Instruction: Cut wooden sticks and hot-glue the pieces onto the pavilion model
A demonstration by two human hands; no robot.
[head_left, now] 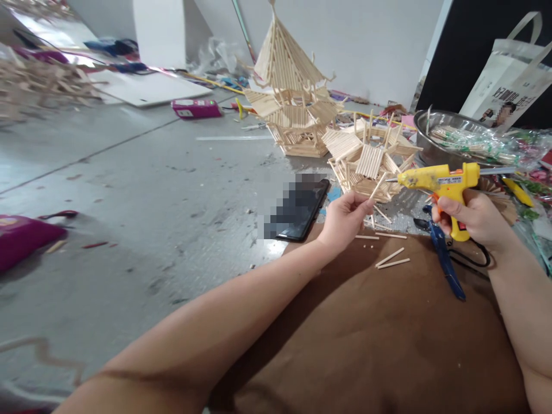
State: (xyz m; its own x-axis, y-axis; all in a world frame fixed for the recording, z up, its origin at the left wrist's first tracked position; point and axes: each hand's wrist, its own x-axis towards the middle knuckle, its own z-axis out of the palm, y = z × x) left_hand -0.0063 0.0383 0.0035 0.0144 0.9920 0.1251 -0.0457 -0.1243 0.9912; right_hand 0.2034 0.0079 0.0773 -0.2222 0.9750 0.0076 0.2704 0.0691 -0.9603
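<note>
My left hand [346,221] pinches a thin wooden stick [378,187] by its lower end. Closed around the handle of a yellow hot glue gun [440,178] is my right hand [470,215]. The gun's metal nozzle points left, close to the stick's upper end; whether they touch I cannot tell. A glue stick [495,171] juts from the gun's back. Just behind the hands stands a partly built, roofed structure of wooden sticks [370,161]. Loose sticks [391,257] lie on the brown cloth [366,333] below my hands, and blue-handled pliers [446,259] rest under the gun.
A taller stick pagoda [297,109] stands behind. Left of my hand lies a black phone [302,210]. At the right are a metal bowl [425,144] with wrapped sticks and a white bag [509,80]. Purple devices [196,109] sit on the grey floor [142,190].
</note>
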